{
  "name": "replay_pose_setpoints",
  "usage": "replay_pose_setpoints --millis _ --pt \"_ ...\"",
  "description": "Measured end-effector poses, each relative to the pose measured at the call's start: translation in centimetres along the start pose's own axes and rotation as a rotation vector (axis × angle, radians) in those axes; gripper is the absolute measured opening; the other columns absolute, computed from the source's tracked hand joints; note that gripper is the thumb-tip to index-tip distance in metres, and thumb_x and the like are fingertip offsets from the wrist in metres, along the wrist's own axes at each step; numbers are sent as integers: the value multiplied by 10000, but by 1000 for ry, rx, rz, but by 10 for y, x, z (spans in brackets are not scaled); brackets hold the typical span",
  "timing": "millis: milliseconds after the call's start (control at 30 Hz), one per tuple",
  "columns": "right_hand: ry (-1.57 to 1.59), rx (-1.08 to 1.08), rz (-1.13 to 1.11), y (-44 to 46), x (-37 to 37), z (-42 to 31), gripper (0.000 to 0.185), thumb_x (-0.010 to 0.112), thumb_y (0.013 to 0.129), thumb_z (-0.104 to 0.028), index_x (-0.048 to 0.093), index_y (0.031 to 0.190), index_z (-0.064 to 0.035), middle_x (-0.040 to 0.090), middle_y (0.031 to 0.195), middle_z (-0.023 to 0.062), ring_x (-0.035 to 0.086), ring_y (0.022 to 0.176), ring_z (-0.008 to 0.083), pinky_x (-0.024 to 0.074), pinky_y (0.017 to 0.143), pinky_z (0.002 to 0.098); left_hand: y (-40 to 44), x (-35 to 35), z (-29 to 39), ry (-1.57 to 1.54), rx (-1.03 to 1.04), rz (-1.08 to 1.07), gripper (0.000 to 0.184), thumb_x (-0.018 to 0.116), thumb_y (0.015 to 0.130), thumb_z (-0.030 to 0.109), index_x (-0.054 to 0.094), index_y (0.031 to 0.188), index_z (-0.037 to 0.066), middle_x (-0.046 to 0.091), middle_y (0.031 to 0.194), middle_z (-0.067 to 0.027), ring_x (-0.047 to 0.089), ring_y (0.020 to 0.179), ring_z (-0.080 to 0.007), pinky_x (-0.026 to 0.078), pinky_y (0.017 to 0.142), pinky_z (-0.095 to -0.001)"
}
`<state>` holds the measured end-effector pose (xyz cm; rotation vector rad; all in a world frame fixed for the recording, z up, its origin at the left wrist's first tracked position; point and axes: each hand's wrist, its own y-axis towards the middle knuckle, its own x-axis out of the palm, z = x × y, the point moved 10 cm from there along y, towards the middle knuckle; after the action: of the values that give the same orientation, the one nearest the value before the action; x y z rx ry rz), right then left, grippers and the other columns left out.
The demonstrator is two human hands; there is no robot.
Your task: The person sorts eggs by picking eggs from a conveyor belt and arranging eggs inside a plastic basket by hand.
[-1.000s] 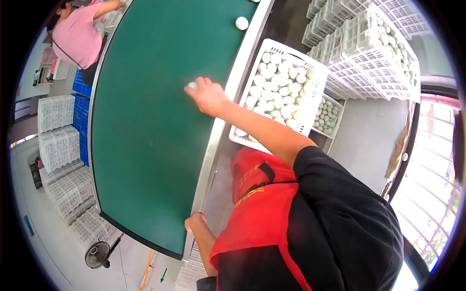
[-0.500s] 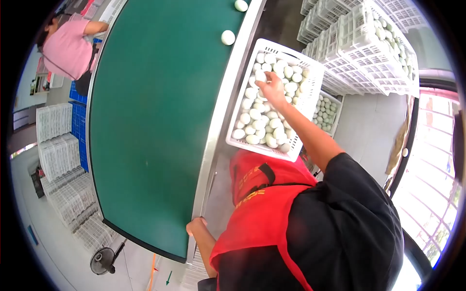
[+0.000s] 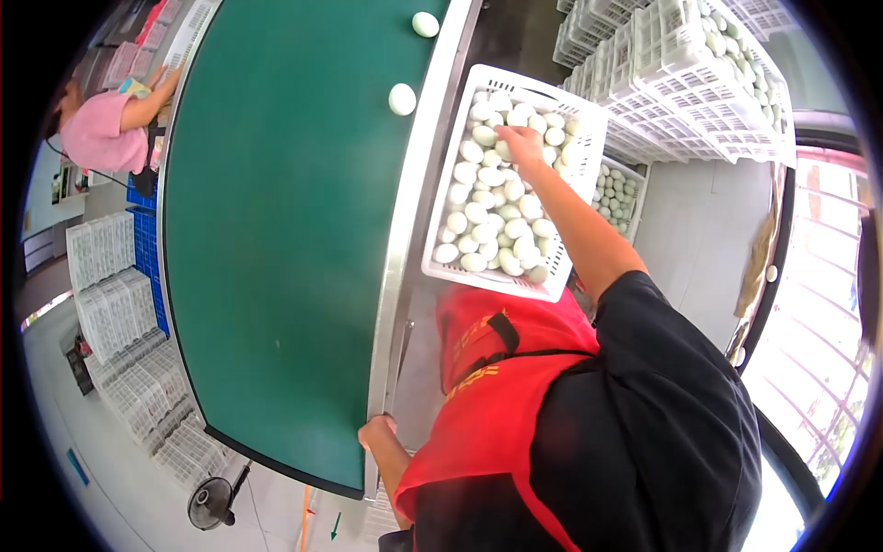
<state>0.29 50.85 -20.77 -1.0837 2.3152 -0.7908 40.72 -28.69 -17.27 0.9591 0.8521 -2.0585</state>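
Note:
My right hand point(image 3: 521, 147) is over a white plastic crate point(image 3: 443, 269) full of pale, greenish-white eggs point(image 3: 483, 213). Its fingers are closed on an egg point(image 3: 504, 150) among the others, partly covered by the hand. My left hand point(image 3: 377, 431) is curled round the metal edge point(image 3: 379, 368) of a long green conveyor belt point(image 3: 285, 239), near its end. Two loose eggs lie on the belt near that edge: one egg point(image 3: 402, 99) closer to me, another egg point(image 3: 425, 24) farther up.
Stacked white crates point(image 3: 662, 83) holding eggs stand beyond my crate, and another egg crate point(image 3: 614, 198) sits lower beside it. Across the belt, a person in a pink top point(image 3: 106, 129) works. White crates point(image 3: 115, 285), blue crates point(image 3: 147, 248) and a fan point(image 3: 212, 501) stand there.
The view has shifted slightly, with the loose eggs appearing lower and farther left. My right hand's fingers have moved a little within the crate. The person across has reached forward. My left hand stays on the edge.

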Motion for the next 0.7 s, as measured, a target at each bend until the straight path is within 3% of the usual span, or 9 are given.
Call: replay_pose_setpoints --millis 100,133,200,267,367,500,633,667,700 --pt "133 -143 -74 54 -26 41 514 741 877 -171 617 1351 -14 678 1129 125 664 979 257 583 810 444 -24 -18 -3 -130 -19 -8 362 472 986 315 688 1239 173 682 1333 -34 626 1251 -215 526 1036 -397" --pt "-44 -421 -140 88 -31 48 518 729 879 -136 604 1367 -16 662 1146 127 657 992 256 585 808 458 -29 -21 -4 -141 -16 -5 355 479 984 311 689 1236 174 685 1327 -33 629 1246 -215 531 1029 -396" --pt "-157 -667 -176 115 -42 52 522 706 883 -89 588 1386 -17 647 1163 125 654 999 261 589 811 471 -37 -27 -4 -154 -13 2 342 494 980 302 693 1228 177 691 1316 -31 635 1235 -217 540 1014 -394" --pt "257 -137 -102 72 -50 28 582 721 848 -129 579 1398 2 689 1153 153 693 1015 300 590 863 454 -38 -27 -4 -164 -5 8 329 508 976 294 697 1220 179 696 1305 -29 641 1224 -219 549 1000 -392" --pt "-757 -576 308 42 -82 -39 687 757 783 -206 569 1403 25 723 1133 218 715 1056 316 578 912 431 -34 -27 -2 -173 5 29 310 530 970 281 702 1209 183 704 1289 -26 650 1208 -221 563 978 -389" --pt "-1009 -373 349 38 -113 -45 626 717 767 -232 612 1347 -18 725 1155 236 693 1108 377 536 983 468 -57 -41 -4 -146 13 29 285 575 952 255 714 1188 176 715 1268 -25 669 1176 -230 585 942 -389" --pt "-1099 -638 568 15 -118 -65 531 645 812 -170 626 1329 -47 717 1143 214 683 1076 394 512 1006 506 -82 -53 -12 -312 -39 15 278 595 943 264 721 1174 173 718 1265 -29 677 1164 -235 592 930 -397" --pt "-1052 -826 588 1 -105 -77 479 688 848 -189 648 1304 -49 715 1133 196 680 1063 382 527 974 496 -85 -54 -12 -362 -63 2 279 592 946 274 721 1174 178 717 1266 -31 677 1166 -236 591 932 -401" --pt "-901 -796 442 -1 -89 -82 472 714 851 -212 657 1291 -49 713 1140 194 676 1070 378 530 966 487 -71 -48 -6 -235 -24 5 280 575 955 282 720 1173 182 716 1269 -27 674 1171 -235 590 933 -397"
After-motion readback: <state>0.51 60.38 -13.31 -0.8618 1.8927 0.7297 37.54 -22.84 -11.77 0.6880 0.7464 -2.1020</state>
